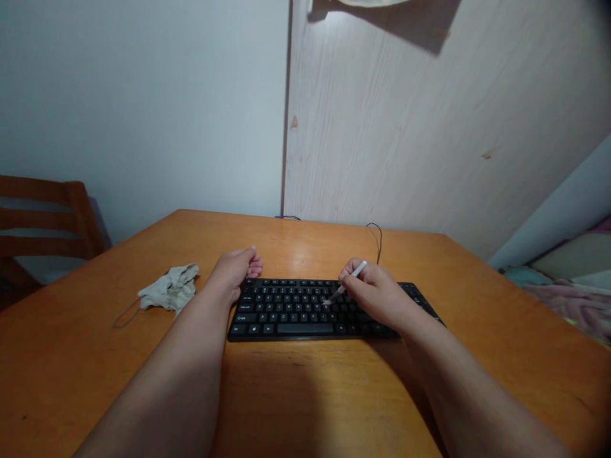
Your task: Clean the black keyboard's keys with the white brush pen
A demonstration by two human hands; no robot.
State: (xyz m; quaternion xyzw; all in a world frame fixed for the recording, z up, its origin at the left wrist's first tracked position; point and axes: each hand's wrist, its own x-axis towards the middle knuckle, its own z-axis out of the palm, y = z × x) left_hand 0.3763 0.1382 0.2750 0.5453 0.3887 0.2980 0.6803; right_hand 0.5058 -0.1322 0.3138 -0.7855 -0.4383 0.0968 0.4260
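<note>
A black keyboard [296, 310] lies across the middle of the wooden table [305, 394]. My left hand [233, 270] grips the keyboard's far left corner, fingers curled over its edge. My right hand [375, 292] rests over the keyboard's right half and pinches a thin white stick-like tool [347, 280], held like a pen. Its tip points down at the keys near the middle rows.
A crumpled beige cloth with a loop [167, 289] lies on the table left of my left hand. The keyboard's black cable [377, 238] runs toward the wall. A wooden chair [48, 219] stands at the far left. Bedding [568, 280] shows at the right.
</note>
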